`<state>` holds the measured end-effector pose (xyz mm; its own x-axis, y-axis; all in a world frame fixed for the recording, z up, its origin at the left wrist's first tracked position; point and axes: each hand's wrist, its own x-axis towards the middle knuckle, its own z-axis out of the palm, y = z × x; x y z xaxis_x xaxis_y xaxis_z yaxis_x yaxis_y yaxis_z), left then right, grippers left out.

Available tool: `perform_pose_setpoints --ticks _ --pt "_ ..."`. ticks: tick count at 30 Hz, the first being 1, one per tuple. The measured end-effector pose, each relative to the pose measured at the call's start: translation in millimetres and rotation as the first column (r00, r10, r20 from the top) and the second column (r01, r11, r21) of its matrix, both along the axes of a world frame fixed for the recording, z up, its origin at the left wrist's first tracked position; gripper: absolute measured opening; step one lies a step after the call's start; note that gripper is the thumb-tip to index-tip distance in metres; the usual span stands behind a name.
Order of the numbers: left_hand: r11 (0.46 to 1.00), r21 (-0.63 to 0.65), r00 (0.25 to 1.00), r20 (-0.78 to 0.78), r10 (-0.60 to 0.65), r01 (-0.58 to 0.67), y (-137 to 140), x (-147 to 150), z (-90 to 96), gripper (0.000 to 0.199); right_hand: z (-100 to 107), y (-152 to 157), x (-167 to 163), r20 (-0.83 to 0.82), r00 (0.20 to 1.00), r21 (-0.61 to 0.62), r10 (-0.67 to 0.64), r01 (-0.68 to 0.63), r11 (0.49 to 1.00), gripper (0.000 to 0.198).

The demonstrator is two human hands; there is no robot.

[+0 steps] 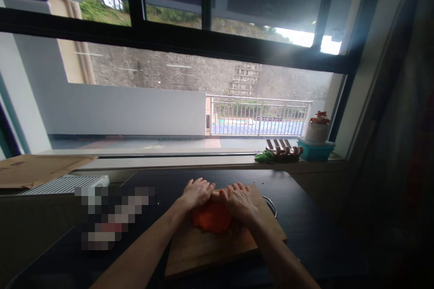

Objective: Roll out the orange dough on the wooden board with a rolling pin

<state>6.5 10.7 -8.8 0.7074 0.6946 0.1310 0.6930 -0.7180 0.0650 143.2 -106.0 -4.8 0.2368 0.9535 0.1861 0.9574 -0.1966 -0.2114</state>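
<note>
An orange, flattened sheet of dough (212, 218) lies on a wooden cutting board (203, 253). Across the dough's far edge rests a wooden rolling pin (216, 197), with only a short middle stretch showing. My left hand (198, 193) is laid over the pin's left part, fingers bent across it. Over its right part sits my right hand (240, 198), palm down, fingers likewise over the wood. Both ends of the pin are hidden under my hands.
The board lies on a dark table (305, 216), with a metal handle (270, 207) at its right edge. A blurred-out patch (118, 216) covers something on the left. On the windowsill are a teal box (315, 150) and a brown rack-like object (284, 151); cardboard (44, 169) lies far left.
</note>
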Motion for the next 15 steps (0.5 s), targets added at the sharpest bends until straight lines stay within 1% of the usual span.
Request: perform_pose_setpoints --ticks 3,8,10,12,15 --pt "1.000 -0.005 1.000 0.015 -0.007 0.008 -7 -10 -2.5 0.047 -10 -12 -8 -0.021 0.999 0.037 0.025 -0.024 0.999 0.049" --pt "0.999 -0.025 0.999 0.040 -0.032 0.033 -39 -57 -7.7 0.050 -38 -56 -39 -0.013 0.994 0.125 0.107 -0.105 0.987 0.062" --pt "0.998 -0.034 0.997 0.052 -0.051 0.053 -48 -72 -9.9 0.050 -46 -68 -47 0.002 0.990 0.144 0.143 -0.142 0.979 0.065" --pt "0.997 -0.046 0.998 0.044 -0.055 0.057 -51 -77 -11.1 0.052 -46 -71 -48 0.007 0.987 0.145 0.158 -0.158 0.977 0.065" --pt "0.999 -0.047 1.000 0.013 -0.018 0.018 -46 -65 -10.0 0.054 -33 -55 -38 -0.008 0.992 0.105 0.125 -0.124 0.987 0.058"
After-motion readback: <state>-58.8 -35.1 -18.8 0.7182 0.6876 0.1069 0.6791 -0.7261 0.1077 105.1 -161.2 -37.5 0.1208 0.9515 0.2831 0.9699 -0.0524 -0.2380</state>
